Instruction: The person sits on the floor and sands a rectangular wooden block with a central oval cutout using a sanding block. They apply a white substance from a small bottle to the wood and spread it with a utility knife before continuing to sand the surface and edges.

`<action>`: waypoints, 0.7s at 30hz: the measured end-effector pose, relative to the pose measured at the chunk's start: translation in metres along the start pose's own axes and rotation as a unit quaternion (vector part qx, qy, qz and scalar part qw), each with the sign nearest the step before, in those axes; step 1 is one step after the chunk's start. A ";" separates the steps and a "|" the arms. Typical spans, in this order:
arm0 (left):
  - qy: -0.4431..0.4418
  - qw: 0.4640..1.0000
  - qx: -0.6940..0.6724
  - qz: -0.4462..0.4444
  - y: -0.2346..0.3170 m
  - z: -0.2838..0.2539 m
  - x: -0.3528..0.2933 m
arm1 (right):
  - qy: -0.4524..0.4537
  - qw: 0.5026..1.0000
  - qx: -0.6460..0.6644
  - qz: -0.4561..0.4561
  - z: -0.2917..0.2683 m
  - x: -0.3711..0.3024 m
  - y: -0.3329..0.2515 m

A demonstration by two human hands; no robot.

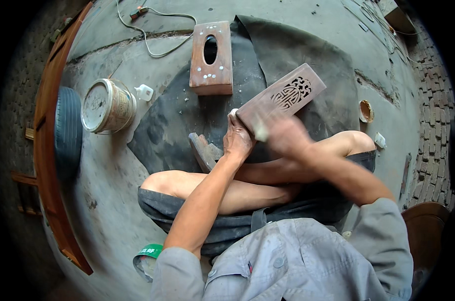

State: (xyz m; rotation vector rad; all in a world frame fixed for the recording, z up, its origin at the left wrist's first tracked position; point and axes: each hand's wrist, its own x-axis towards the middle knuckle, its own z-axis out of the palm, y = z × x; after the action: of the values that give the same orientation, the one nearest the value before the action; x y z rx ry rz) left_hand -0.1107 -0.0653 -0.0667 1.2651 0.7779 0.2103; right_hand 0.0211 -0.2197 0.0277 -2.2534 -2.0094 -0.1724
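A reddish-brown wooden box (257,105) with a pierced, carved pattern in its face lies slanted in front of me. My left hand (239,136) grips its near left corner, fingers closed round the edge. Over the box's near edge is my right hand (289,136), smeared by motion, with a small pale piece (260,129) at its fingers; I cannot make out what it is. Beyond the left hand stands a wooden tissue box (200,65) with an oval opening and several white spots on top. Both boxes are on a dark sheet (182,120).
To the left are a lidded bucket (122,108), a small white bottle (144,92), a tyre (68,133) and a long wooden frame (49,100). A round container (366,111) and another white bottle (380,140) sit at right. A cable (149,50) crosses the far floor; a green roll (149,251) lies near my left elbow.
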 end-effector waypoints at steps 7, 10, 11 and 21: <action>0.054 0.905 0.394 0.148 0.031 0.016 -0.021 | -0.164 0.954 0.119 0.222 -0.040 -0.007 0.100; 0.049 0.918 0.378 0.108 0.030 0.009 -0.021 | -0.175 0.967 0.025 0.183 -0.039 0.001 0.044; 0.041 0.931 0.352 0.085 0.022 0.010 -0.012 | -0.074 0.991 0.055 0.102 -0.025 -0.005 0.005; 0.033 0.945 0.269 0.185 0.035 0.028 -0.020 | 0.036 0.931 0.075 0.356 0.000 -0.059 0.189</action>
State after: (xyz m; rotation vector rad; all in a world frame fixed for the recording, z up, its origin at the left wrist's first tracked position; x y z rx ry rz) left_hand -0.0984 -0.0865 -0.0244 1.9346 0.6683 0.3592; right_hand 0.2022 -0.2987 0.0161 -2.6426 -1.0164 -0.0252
